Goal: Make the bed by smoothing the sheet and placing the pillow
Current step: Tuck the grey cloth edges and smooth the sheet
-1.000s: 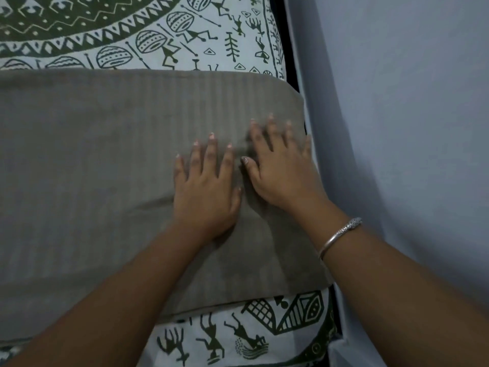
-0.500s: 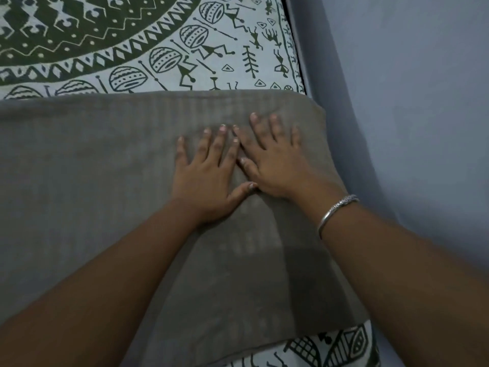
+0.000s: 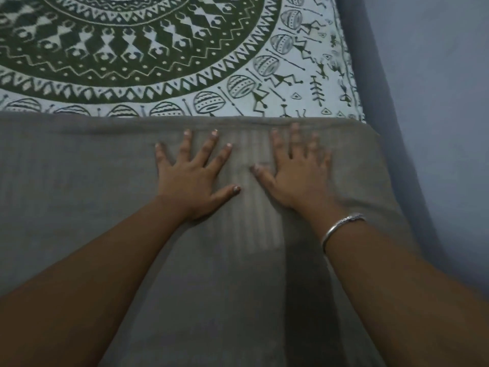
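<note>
A grey-brown striped cloth (image 3: 79, 194), folded flat like a blanket or pillow cover, lies across the near part of the bed. Beyond it spreads the white bed sheet with a green mandala and figure print (image 3: 164, 62). My left hand (image 3: 194, 176) rests palm down on the grey cloth near its far edge, fingers spread. My right hand (image 3: 297, 168) lies flat beside it, a hand's width to the right, fingers apart, with a silver bangle (image 3: 341, 229) on the wrist. Neither hand grips anything.
A pale blue-grey wall (image 3: 436, 128) runs along the right side of the bed, close to the cloth's right edge. The bed continues to the left and ahead out of the frame.
Both hands have slid forward toward the cloth's far edge and moved apart, with fingers spread wider. The view has shifted forward, so more of the printed sheet shows.
</note>
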`<state>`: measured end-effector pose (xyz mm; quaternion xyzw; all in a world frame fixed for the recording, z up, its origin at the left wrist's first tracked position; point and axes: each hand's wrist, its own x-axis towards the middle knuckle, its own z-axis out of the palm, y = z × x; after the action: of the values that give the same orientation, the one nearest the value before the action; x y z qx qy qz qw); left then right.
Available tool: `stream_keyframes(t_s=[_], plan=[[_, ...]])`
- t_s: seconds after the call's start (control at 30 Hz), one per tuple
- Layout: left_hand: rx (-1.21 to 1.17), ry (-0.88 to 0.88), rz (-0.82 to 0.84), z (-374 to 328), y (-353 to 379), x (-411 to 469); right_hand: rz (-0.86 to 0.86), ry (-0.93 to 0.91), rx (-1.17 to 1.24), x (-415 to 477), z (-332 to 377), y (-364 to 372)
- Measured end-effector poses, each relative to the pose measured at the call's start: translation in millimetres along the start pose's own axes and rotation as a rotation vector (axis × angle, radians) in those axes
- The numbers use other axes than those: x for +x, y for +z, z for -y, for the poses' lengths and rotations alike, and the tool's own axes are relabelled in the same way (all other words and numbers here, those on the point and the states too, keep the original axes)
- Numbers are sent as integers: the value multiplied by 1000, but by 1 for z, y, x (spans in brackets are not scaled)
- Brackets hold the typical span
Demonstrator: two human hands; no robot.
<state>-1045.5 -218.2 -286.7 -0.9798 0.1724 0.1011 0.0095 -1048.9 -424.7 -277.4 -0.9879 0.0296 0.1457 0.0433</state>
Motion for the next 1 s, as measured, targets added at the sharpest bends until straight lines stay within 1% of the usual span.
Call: stream_keyframes(t_s=[0.03, 0.07, 0.1, 0.13, 0.17, 0.2, 0.23, 0.27, 0.3, 0.33, 0.37, 0.4, 0.43, 0.47, 0.53, 0.57, 0.6, 0.63, 0.67, 0.77, 0.8, 0.83, 0.9, 0.93, 0.97, 1.0], plan=[[-11, -63, 3, 8, -1, -3, -3, 106, 24, 2, 7, -2], [-8, -88, 6, 13, -3, -7, -8, 152, 36, 3, 19, -4], [-5, -70, 4, 15, -4, -10, -33, 108, 27, 2, 35, -3], [1, -21, 0, 17, -3, -15, -69, -19, -2, -1, 53, 0], [14, 30, 2, 21, 0, -19, -82, -186, -26, -6, 70, 5], [31, 59, 6, 29, 3, -24, -69, -332, -33, -10, 81, 12], [36, 50, 5, 39, 5, -29, -56, -418, -42, -11, 86, 16], [19, -3, 5, 52, 5, -33, -50, -438, -52, -9, 85, 16], [-21, -96, 12, 65, 6, -37, -51, -391, -50, -5, 83, 16], [-58, -197, 19, 77, 5, -42, -47, -291, -32, -1, 80, 15], [-72, -263, 30, 87, 5, -47, -37, -168, -7, 2, 81, 13], [-56, -263, 28, 91, 4, -51, -22, -73, 16, 3, 88, 9], [-27, -204, -2, 92, 5, -57, -17, -47, 21, 1, 101, 9], [-4, -111, -38, 90, 7, -62, -22, -105, -2, -3, 117, 10], [-23, 23, -70, 90, 16, -71, -26, -357, -64, -15, 145, 18], [-41, 42, -90, 94, 20, -74, -23, -451, -78, -17, 152, 22], [-54, 30, -97, 100, 23, -76, -22, -495, -100, -15, 154, 23], [-62, -5, -98, 107, 25, -77, -21, -496, -121, -11, 153, 21], [-65, -55, -104, 115, 24, -77, -13, -453, -134, -5, 150, 19], [-49, -195, -117, 147, 21, -78, 24, -149, -89, 10, 157, 7], [-34, -197, -112, 156, 19, -79, 15, -119, -81, 10, 171, 7], [-21, -168, -103, 166, 17, -81, -11, -171, -88, 7, 190, 11], [8, -79, -78, 188, 19, -89, -36, -413, -126, -3, 230, 26], [24, -57, -68, 201, 21, -94, -36, -505, -145, -6, 245, 33], [26, -67, -63, 216, 23, -99, -37, -538, -156, -5, 255, 37], [12, -106, -69, 232, 24, -103, -44, -521, -156, -2, 261, 37]])
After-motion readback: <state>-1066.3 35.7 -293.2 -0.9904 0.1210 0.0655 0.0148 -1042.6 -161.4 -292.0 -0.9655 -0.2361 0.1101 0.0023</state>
